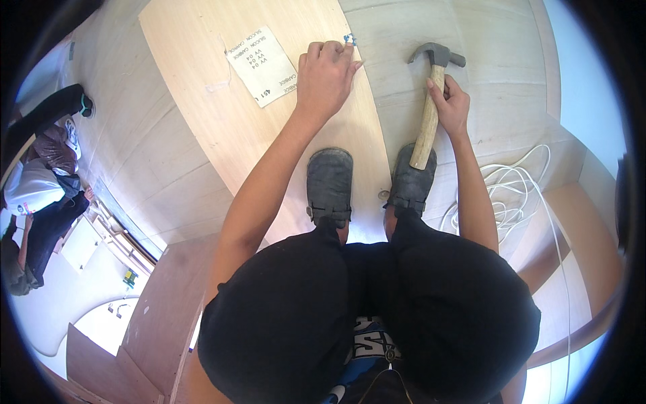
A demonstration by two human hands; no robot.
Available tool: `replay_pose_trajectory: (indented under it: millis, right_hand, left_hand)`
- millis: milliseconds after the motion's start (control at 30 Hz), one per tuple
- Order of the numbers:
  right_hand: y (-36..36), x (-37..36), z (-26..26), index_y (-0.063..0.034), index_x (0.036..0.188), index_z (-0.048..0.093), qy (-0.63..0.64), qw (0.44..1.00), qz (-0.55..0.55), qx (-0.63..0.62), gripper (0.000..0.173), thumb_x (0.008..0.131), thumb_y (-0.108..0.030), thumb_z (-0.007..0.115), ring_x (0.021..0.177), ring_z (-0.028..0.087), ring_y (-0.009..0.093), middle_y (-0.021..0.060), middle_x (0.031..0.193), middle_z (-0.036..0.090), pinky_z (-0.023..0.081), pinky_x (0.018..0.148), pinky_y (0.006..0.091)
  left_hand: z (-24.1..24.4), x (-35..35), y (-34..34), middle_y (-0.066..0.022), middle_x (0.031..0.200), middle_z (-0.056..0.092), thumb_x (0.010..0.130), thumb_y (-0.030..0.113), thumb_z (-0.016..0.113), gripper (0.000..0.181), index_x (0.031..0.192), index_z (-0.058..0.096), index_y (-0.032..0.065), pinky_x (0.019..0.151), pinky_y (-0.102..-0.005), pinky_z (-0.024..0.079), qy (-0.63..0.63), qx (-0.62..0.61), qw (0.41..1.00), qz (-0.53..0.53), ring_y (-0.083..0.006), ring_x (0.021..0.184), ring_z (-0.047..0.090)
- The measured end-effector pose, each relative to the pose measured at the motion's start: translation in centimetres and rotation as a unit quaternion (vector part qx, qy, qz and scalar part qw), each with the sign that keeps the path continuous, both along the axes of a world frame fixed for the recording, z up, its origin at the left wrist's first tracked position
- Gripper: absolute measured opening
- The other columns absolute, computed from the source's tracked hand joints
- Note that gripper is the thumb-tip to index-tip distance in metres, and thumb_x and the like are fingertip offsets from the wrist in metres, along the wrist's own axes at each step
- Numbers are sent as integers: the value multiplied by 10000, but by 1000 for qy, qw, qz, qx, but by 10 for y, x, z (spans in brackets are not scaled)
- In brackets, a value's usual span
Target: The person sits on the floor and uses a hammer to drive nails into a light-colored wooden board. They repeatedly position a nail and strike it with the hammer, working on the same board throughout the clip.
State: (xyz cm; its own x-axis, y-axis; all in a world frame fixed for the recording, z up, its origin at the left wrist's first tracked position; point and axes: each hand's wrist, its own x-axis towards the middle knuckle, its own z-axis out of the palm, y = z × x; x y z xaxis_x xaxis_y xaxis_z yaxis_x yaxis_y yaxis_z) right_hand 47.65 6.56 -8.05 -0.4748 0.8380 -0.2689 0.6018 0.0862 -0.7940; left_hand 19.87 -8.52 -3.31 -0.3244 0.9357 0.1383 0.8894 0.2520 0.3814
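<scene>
My right hand [453, 107] is closed around the wooden handle of a claw hammer [428, 121], its head pointing away from me and the handle's end over my right clog. My left hand [327, 76] rests on a pale wood panel [252, 146], its fingertips by the panel's right edge. Small blue-and-white bits [350, 39] lie at those fingertips; whether the fingers pinch anything is too small to tell. Left of that hand, a sheet of silicon carbide sandpaper [262, 65] lies printed side up on the panel.
My left clog [329, 179] stands on the panel, the right clog [411, 182] at its right edge. A coiled white cable [515, 197] lies at right on the tiled floor. Curved wood pieces [580, 237] are beyond it. Other people [45, 202] are at far left, near brown boards [166, 288].
</scene>
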Motion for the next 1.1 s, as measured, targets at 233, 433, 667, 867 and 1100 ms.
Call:
replay_pose_trajectory:
  millis: [233, 433, 667, 867, 1100]
  right_hand:
    - [0, 1, 0, 24, 1075, 753, -12, 1000, 2, -6, 452, 1004, -420, 804, 641, 576, 116, 94, 709, 667, 465, 600, 332]
    - [-2, -2, 3, 19, 1109, 762, -8, 1000, -2, -8, 458, 1004, -425, 803, 654, 591, 121, 96, 726, 682, 475, 616, 329]
    - [0, 0, -3, 16, 1064, 745, -22, 1000, 3, 7, 434, 1019, -413, 793, 645, 524, 102, 59, 702, 630, 434, 594, 317]
    - [-2, 1, -3, 19, 1037, 740, -22, 1000, 5, 12, 442, 1010, -418, 799, 618, 526, 121, 88, 681, 625, 446, 586, 337]
    - [-4, -3, 1, 21, 1035, 741, -4, 1000, -1, 11, 423, 1018, -398, 797, 621, 526, 115, 80, 675, 618, 445, 588, 336]
  left_hand:
    - [3, 21, -7, -77, 1377, 653, 1027, 417, 717, 549, 1441, 696, 57, 1095, -520, 389, 81, -54, 995, 1, -294, 1313, 550]
    - [-10, 27, -4, -69, 1436, 603, 1042, 431, 685, 630, 1505, 629, 6, 1095, -509, 391, 114, -49, 992, 14, -279, 1305, 540]
    - [-7, 28, -7, -72, 1426, 602, 1051, 434, 673, 640, 1522, 612, 6, 1040, -488, 432, 86, -74, 994, 8, -264, 1278, 561]
    - [-2, 29, -13, -66, 1425, 602, 1051, 431, 673, 631, 1517, 617, 8, 980, -465, 454, 74, -77, 994, -14, -263, 1239, 575]
    - [-10, 33, -9, -63, 1404, 604, 1054, 427, 667, 648, 1538, 592, 3, 938, -488, 453, 95, -67, 993, 2, -267, 1236, 568]
